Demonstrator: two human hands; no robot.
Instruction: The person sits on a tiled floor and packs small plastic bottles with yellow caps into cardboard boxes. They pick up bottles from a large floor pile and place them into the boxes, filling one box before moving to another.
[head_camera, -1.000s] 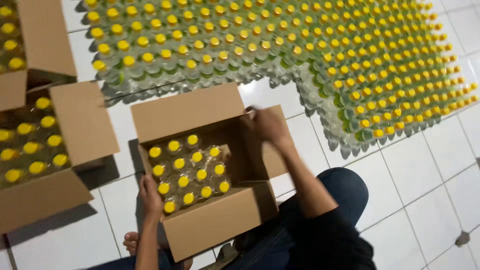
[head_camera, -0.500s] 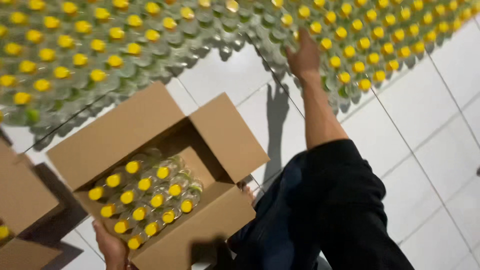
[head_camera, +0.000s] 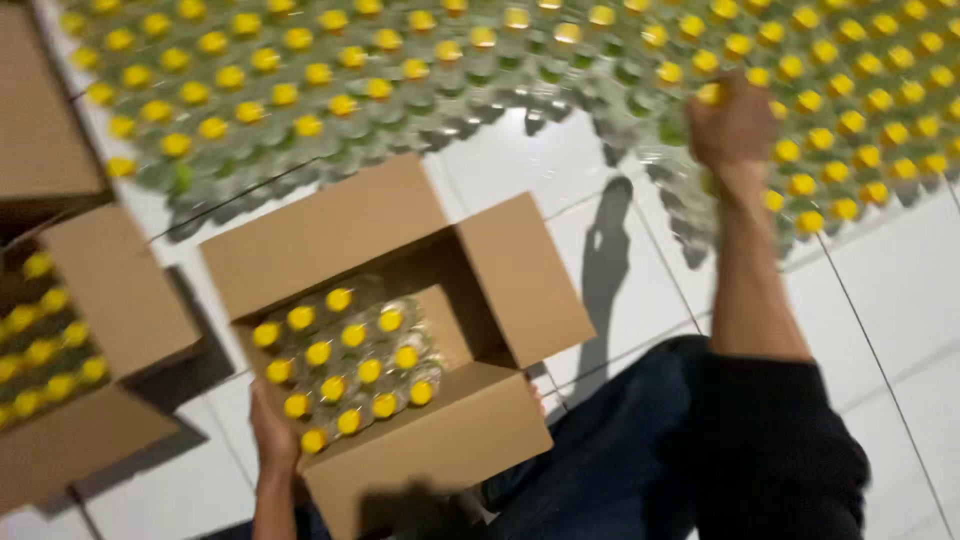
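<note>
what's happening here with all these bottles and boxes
A person sits on a white tiled floor with an open cardboard box partly filled with yellow-capped bottles. The left hand grips the box's near corner. The right hand is closed on a bottle in the large mass of bottles on the floor. Another filled box stands to the left.
</note>
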